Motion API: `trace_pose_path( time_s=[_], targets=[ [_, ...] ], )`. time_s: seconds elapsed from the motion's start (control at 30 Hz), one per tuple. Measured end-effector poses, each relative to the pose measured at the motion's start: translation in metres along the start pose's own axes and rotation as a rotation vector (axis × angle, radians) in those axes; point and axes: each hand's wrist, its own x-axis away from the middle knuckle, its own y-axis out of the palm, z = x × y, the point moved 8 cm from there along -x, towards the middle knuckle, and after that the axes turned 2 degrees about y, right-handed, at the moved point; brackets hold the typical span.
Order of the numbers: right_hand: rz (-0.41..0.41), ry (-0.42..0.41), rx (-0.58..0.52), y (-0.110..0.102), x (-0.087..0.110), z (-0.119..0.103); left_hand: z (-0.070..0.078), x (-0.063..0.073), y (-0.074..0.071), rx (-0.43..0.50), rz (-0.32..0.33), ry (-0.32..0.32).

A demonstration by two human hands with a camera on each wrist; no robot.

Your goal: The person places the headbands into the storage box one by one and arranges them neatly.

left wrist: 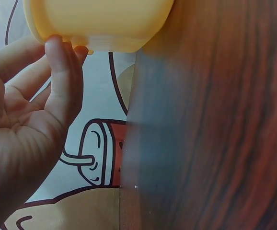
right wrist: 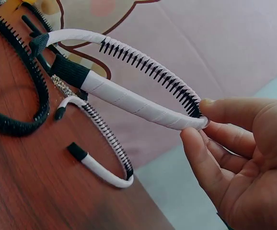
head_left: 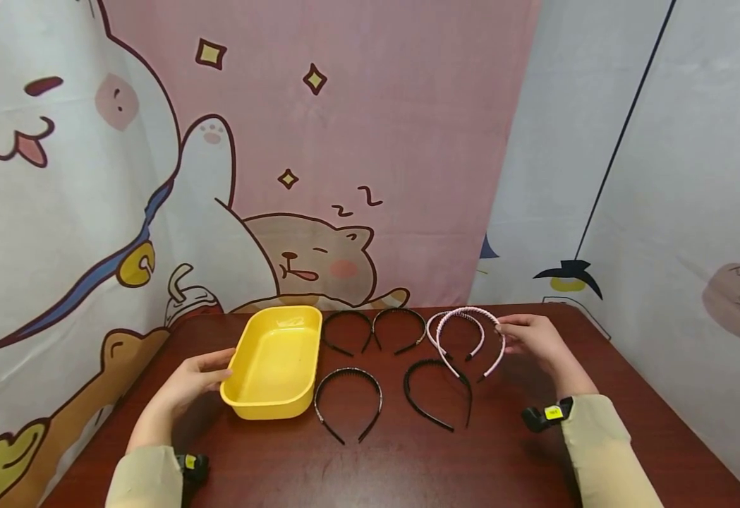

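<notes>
In the head view, my left hand (head_left: 185, 384) grips the left side of a yellow plastic tray (head_left: 271, 410), thumb at its rim. I cannot tell whether the tray touches the table. My right hand (head_left: 537, 346) pinches a pale pink, ribbon-wrapped headband (right wrist: 133, 103) at the middle of its curve. Black teeth line its inside, and its dark tips point away from the hand in the right wrist view. Below it on the table lies a second pale pink headband (right wrist: 102, 171). A black headband (head_left: 422, 413) lies in front of the pink ones.
A headband with a speckled band (head_left: 380, 398) lies right of the tray. Two more dark headbands lie behind it, one (head_left: 347, 312) beside the tray and another (head_left: 401, 309) farther right. The brown wooden table (head_left: 376, 473) ends at a printed cloth backdrop (head_left: 395, 141).
</notes>
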Motion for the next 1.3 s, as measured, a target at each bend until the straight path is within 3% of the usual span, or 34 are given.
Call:
trace_pose_path(
  time_s=[0.47, 1.3],
  targets=[
    [-0.057, -0.019, -0.072, 0.031, -0.013, -0.013, -0.004, -0.001, -0.003, 0.013, 0.007, 0.009],
    [-0.123, -0.086, -0.105, 0.111, -0.028, -0.045, -0.004, -0.002, -0.003, 0.038, 0.023, 0.001]
  ],
)
